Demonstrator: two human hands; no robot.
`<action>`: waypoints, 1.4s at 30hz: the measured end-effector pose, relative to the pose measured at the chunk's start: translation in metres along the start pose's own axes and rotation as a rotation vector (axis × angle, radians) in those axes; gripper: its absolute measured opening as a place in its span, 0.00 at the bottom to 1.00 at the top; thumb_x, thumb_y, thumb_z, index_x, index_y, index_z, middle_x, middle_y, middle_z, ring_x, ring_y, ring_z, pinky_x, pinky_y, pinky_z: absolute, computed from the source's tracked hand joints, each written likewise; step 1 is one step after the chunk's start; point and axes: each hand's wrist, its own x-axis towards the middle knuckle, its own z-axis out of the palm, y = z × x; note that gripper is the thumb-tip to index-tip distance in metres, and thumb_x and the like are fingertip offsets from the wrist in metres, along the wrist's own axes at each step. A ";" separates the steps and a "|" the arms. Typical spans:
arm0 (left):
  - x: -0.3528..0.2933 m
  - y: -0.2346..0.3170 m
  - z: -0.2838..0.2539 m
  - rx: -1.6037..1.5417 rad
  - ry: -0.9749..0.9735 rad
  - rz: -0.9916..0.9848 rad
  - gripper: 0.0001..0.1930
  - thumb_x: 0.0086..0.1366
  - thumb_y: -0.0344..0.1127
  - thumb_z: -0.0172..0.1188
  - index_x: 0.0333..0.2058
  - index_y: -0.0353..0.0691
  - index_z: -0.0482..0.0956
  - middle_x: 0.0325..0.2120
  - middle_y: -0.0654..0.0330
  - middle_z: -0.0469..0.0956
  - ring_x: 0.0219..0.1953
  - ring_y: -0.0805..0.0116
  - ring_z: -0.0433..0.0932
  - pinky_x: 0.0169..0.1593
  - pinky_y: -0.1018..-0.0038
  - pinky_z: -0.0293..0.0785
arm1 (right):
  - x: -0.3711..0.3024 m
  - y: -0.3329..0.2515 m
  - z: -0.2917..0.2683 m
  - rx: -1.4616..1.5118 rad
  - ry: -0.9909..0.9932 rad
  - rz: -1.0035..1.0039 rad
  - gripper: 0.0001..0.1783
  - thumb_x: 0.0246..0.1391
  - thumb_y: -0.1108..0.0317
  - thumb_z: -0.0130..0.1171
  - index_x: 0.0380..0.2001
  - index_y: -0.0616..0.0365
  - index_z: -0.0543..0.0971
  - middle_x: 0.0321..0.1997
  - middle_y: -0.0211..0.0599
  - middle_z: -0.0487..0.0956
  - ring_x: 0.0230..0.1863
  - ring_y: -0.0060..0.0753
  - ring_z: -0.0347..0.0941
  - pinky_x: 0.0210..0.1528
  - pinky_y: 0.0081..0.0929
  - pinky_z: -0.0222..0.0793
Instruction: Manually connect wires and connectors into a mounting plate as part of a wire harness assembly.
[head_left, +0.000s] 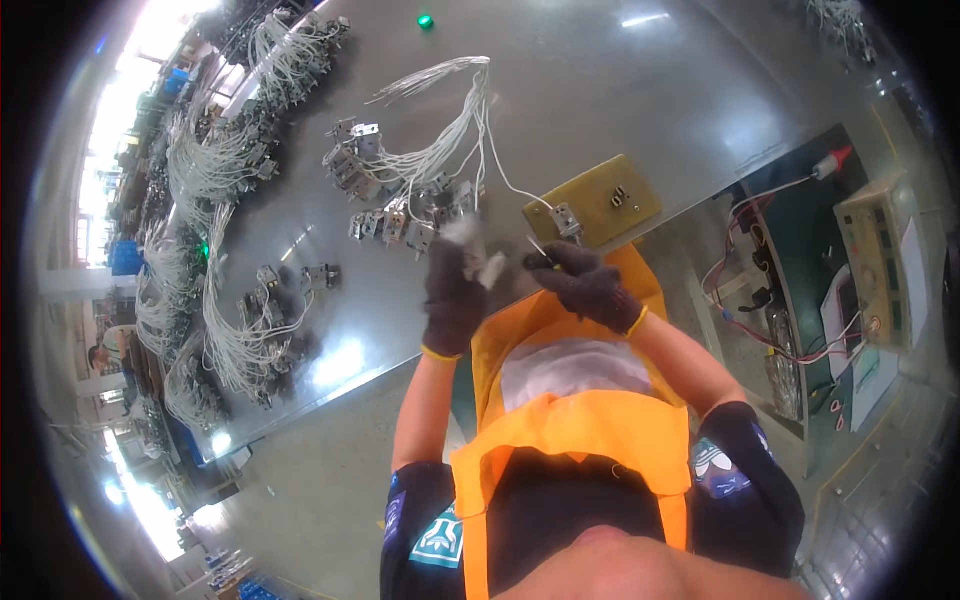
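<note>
My left hand (455, 300), in a dark glove with a yellow cuff, is closed at the bench edge around something whitish (488, 270), blurred by motion. Beside it, my right hand (590, 288), gloved alike, has its fingers pinched on a thin pale object (535, 243) whose kind I cannot make out. Just beyond the right hand, a small metal part with a white wire (566, 220) rests on a brownish-yellow block (632, 212). That wire runs to a bundle of white wires (440, 155). Several metal parts (350, 170) hang on the bundle's other ends, left of the block.
More white-wired bundles (205, 160) are heaped along the left of the grey metal bench (640, 90). Another bundle (235, 345) lies nearer me. At right stand a beige instrument box (868, 265), red and white leads (712, 290) and scissors (838, 408). An orange apron (570, 430) covers my front.
</note>
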 end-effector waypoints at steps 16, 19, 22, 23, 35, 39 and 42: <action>0.027 0.054 0.110 -0.162 0.095 -0.151 0.29 0.64 0.32 0.63 0.61 0.35 0.63 0.47 0.55 0.74 0.46 0.70 0.74 0.51 0.72 0.73 | -0.004 -0.031 -0.086 -0.168 0.131 -0.067 0.19 0.63 0.62 0.56 0.56 0.49 0.78 0.37 0.30 0.83 0.26 0.15 0.73 0.25 0.17 0.67; 0.024 0.049 0.100 -0.816 0.115 -0.460 0.29 0.63 0.33 0.64 0.61 0.35 0.64 0.46 0.53 0.74 0.43 0.67 0.76 0.49 0.70 0.74 | -0.008 -0.027 -0.090 -0.458 0.149 -0.333 0.20 0.62 0.60 0.56 0.56 0.51 0.77 0.40 0.36 0.84 0.31 0.28 0.79 0.33 0.26 0.72; 0.026 0.057 0.102 -0.386 0.075 -0.297 0.27 0.64 0.33 0.63 0.59 0.35 0.65 0.43 0.48 0.74 0.40 0.58 0.77 0.47 0.67 0.75 | -0.022 -0.041 -0.091 -0.736 0.129 -0.391 0.20 0.62 0.59 0.56 0.55 0.52 0.77 0.41 0.43 0.83 0.39 0.42 0.80 0.42 0.35 0.74; 0.028 0.057 0.105 -0.118 0.069 -0.162 0.27 0.64 0.33 0.63 0.59 0.35 0.66 0.42 0.47 0.74 0.39 0.57 0.77 0.46 0.67 0.75 | -0.025 -0.050 -0.088 -0.757 0.078 -0.294 0.19 0.62 0.59 0.55 0.53 0.53 0.78 0.43 0.45 0.82 0.43 0.49 0.79 0.47 0.38 0.73; 0.031 0.045 0.106 -0.177 0.051 -0.093 0.26 0.61 0.34 0.65 0.56 0.34 0.68 0.41 0.53 0.76 0.42 0.57 0.77 0.46 0.66 0.73 | -0.016 -0.055 -0.076 -1.033 0.085 -0.528 0.16 0.60 0.62 0.53 0.49 0.54 0.78 0.38 0.47 0.80 0.41 0.49 0.77 0.45 0.39 0.72; 0.038 0.044 0.114 -0.112 0.040 -0.044 0.24 0.61 0.35 0.64 0.54 0.34 0.70 0.40 0.53 0.76 0.42 0.57 0.77 0.45 0.65 0.73 | -0.015 -0.062 -0.079 -1.078 0.057 -0.473 0.16 0.60 0.64 0.52 0.50 0.56 0.77 0.39 0.46 0.80 0.41 0.48 0.77 0.45 0.39 0.72; 0.039 0.031 0.125 -0.010 0.016 0.036 0.25 0.58 0.39 0.65 0.51 0.33 0.71 0.34 0.47 0.76 0.36 0.48 0.77 0.39 0.59 0.73 | -0.009 -0.054 -0.078 -1.310 -0.039 -0.452 0.17 0.59 0.65 0.53 0.49 0.57 0.78 0.42 0.44 0.81 0.41 0.47 0.77 0.45 0.38 0.73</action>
